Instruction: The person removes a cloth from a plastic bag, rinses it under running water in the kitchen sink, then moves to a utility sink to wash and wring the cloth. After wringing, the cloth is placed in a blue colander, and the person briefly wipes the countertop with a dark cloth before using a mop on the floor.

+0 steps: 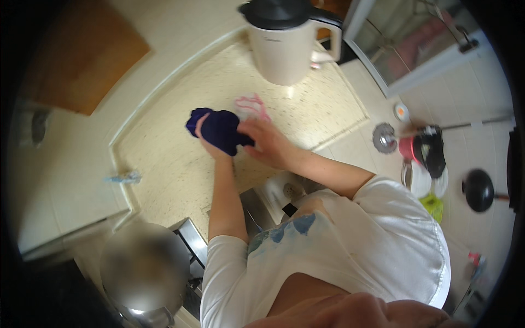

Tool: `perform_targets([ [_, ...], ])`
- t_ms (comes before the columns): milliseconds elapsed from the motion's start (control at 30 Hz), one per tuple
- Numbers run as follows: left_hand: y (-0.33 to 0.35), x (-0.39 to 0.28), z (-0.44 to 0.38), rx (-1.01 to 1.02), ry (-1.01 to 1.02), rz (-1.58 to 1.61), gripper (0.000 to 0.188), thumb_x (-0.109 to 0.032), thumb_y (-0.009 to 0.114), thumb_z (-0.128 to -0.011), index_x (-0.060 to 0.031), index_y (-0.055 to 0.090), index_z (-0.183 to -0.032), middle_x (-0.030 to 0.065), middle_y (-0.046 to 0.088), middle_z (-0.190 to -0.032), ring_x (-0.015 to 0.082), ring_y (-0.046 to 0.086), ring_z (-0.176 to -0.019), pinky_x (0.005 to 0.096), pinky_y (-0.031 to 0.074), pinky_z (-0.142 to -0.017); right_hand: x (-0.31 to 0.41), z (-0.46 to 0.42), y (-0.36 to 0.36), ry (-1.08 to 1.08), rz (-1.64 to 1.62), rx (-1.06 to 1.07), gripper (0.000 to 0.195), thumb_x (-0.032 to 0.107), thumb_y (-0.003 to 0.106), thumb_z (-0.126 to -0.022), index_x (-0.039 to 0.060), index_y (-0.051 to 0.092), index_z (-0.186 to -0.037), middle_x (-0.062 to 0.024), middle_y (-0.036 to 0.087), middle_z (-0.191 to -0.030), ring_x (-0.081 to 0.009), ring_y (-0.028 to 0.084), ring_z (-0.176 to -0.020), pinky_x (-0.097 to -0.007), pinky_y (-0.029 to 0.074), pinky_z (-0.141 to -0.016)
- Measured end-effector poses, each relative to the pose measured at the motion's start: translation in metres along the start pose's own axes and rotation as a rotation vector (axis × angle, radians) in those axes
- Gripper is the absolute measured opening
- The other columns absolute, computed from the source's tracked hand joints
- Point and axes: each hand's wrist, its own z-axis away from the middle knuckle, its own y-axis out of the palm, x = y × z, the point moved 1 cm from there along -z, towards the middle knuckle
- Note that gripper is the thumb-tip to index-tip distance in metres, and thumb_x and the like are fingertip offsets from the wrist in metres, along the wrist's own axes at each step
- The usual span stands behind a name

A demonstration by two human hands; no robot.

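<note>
A dark blue cloth is bunched over the speckled cream countertop. My left hand grips the cloth, with fingers partly hidden in its folds. My right hand is at the cloth's right end, fingers curled and slightly blurred; whether it pinches the fabric is not clear. Just beyond my right hand lies a crumpled pink and white cloth or piece of plastic.
A cream jug-shaped appliance with a black lid stands at the back. Nearer me are a sink and a stove edge with a shiny metal pot. A small blue-and-clear packet lies at the left edge; utensils hang right, including a black ladle.
</note>
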Motion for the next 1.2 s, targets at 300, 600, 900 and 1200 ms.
perform_targets([
  [300, -0.022, -0.019, -0.034, 0.628, 0.378, -0.519, 0.028, -0.031, 0.064, -0.065, -0.0108, 0.063, -0.084, 0.0096, 0.062, -0.08, 0.0316, 0.058, -0.081, 0.0395, 0.045, -0.071, -0.005, 0.227, -0.086, 0.527, 0.03, 0.533, 0.016, 0.013, 0.053, -0.078, 0.0069, 0.061, -0.091, -0.0133, 0.062, -0.082, -0.0308, 0.059, -0.076, -0.0405, 0.047, -0.066],
  [600, -0.088, -0.133, -0.09, 1.272, -0.5, -1.193, 0.026, -0.022, 0.069, -0.071, 0.0017, 0.063, -0.062, 0.0091, 0.062, -0.057, 0.0133, 0.06, -0.053, 0.0276, 0.047, -0.052, -0.065, 0.352, -0.138, 0.819, -0.018, 0.357, 0.018, 0.01, 0.055, -0.075, 0.0052, 0.06, -0.091, -0.0114, 0.061, -0.079, -0.0253, 0.058, -0.07, -0.0315, 0.048, -0.067],
  [900, 0.013, -0.206, 0.149, 0.904, -0.593, -0.097, 0.03, -0.025, 0.06, -0.084, -0.0049, 0.059, -0.106, 0.0082, 0.065, -0.087, 0.0128, 0.06, -0.079, 0.0249, 0.045, -0.069, -0.224, 0.462, -0.49, 0.875, 0.586, -0.376, 0.026, 0.009, 0.056, -0.073, 0.0026, 0.059, -0.098, -0.0158, 0.061, -0.086, -0.0266, 0.061, -0.083, -0.0355, 0.048, -0.072],
  [1200, 0.235, -0.271, 0.315, 1.257, -0.78, 0.048, 0.029, -0.009, 0.054, -0.088, -0.0024, 0.05, -0.116, 0.0099, 0.062, -0.101, 0.0152, 0.059, -0.092, 0.0263, 0.046, -0.08, -0.411, 0.518, -0.826, 1.127, 1.001, -1.056, 0.052, 0.047, 0.063, -0.073, -0.0019, 0.063, -0.089, -0.0174, 0.065, -0.084, -0.0307, 0.063, -0.078, -0.0365, 0.048, -0.074],
])
